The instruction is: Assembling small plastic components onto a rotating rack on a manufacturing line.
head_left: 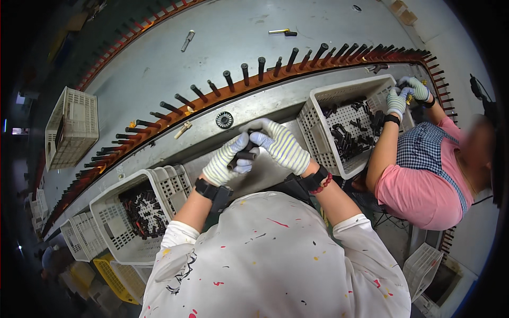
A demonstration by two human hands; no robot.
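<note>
- Tube [244, 156], dark, sits in front of the torso between the two hands, apparently clear of the worktop [270, 98].
- Long axis: slants across the body, apparently hollow end low on the left, other end up to the right. From the left palm it points roughly toward the right hand.
- Left hand [225, 159]: nearer one. Grip closed on the tube, fingers curled beneath, thumb above.
- Right hand [278, 144]: just beside the tube's upper right end, fingers bent, thumb pointing inward. Contact partly hidden; can't tell whether this grip is clamped on anything.
- Dark section [249, 145] just above the tube, by the thumbs. Can't tell if separate or same piece.
- Ahead, on the near strip: finned disc [224, 120], short tan piece [183, 130]. Beyond them, upright dark rods [261, 69] on an orange rail [254, 84].
- Left crate [111, 228] and right crate [314, 135] flank the person, dark parts inside both.
- Co-worker's gloved hands [396, 100] at the right crate's far side, well apart from the tube.
</note>
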